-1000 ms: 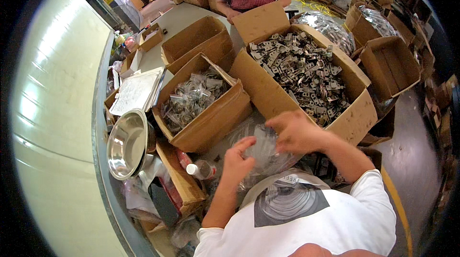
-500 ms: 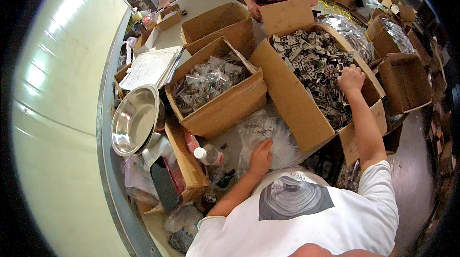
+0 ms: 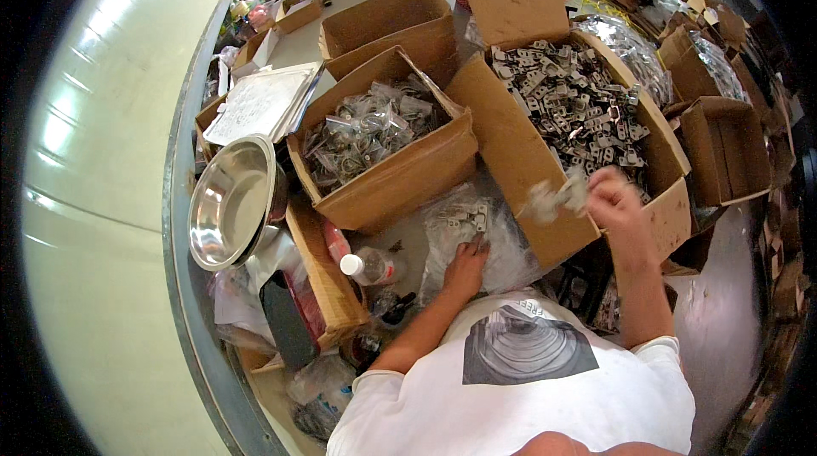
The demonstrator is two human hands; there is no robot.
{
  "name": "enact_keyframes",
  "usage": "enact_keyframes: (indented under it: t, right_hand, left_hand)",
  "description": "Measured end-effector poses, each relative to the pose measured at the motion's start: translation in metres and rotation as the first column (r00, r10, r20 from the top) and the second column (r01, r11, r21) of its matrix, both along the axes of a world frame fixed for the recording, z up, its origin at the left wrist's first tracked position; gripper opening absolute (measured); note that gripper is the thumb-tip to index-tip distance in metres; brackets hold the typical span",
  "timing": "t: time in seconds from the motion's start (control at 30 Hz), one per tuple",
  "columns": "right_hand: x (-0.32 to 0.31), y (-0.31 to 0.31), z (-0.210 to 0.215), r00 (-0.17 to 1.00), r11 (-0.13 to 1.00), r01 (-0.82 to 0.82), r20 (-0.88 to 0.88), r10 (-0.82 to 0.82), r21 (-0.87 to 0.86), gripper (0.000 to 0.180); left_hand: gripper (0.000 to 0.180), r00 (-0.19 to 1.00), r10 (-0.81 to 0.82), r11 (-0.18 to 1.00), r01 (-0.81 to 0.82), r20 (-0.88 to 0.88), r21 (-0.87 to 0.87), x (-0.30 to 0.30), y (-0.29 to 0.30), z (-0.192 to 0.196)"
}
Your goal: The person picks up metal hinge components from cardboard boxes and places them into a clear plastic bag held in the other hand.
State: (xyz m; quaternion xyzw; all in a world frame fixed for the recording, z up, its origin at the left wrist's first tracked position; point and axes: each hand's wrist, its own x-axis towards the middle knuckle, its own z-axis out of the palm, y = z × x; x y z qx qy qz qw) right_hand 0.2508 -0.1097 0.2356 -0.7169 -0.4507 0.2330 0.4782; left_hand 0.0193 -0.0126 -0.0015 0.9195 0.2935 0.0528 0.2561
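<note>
Head view, left hand [image 3: 464, 269] on plastic bag [image 3: 464, 230], right hand [image 3: 614, 201] gripping metal parts [image 3: 557, 196]

Glossy steel bowl [image 3: 231, 201]; matt brown cardboard boxes [image 3: 400, 171]; clear crinkly plastic bag [image 3: 468, 235]; blurred, probably metal brackets [image 3: 557, 196].

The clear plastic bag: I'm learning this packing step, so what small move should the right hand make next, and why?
Probably carry the metal parts in the right hand leftward to the clear plastic bag. The left hand rests on that bag, and the right hand's load is lifted at the edge of the parts box.
</note>
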Motion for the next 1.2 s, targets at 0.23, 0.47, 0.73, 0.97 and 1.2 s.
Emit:
enact_keyframes:
  t: [0.23,0.47,0.73,0.97,1.2]
  right_hand:
    - [-0.081,-0.021,-0.127,0.781,0.989,0.046,-0.612,-0.122,-0.139,0.012]
    - [-0.09,-0.017,-0.161,0.422,0.868,-0.012,-0.79,-0.446,-0.497,0.008]
    - [-0.101,-0.008,-0.156,0.172,0.929,0.075,-0.913,-0.37,-0.363,0.016]
    - [-0.093,0.007,-0.203,0.686,0.749,-0.51,-0.725,0.057,-0.424,0.025]
    - [-0.098,-0.007,-0.188,0.989,0.856,-0.117,0.018,0.146,-0.503,0.037]
  left_hand:
    - [0.07,0.967,0.034,0.991,0.0,0.251,-0.133,0.002,0.01,-0.01]
    - [0.069,0.955,0.091,0.981,-0.038,0.284,-0.188,0.001,0.01,-0.004]
    - [0.061,0.935,0.059,0.997,-0.04,0.349,-0.06,0.004,-0.009,0.02]
    - [0.057,0.956,-0.043,0.999,0.049,0.291,-0.012,0.009,-0.01,0.011]
    - [0.057,0.96,0.077,0.991,-0.044,0.271,-0.123,-0.002,-0.011,-0.002]
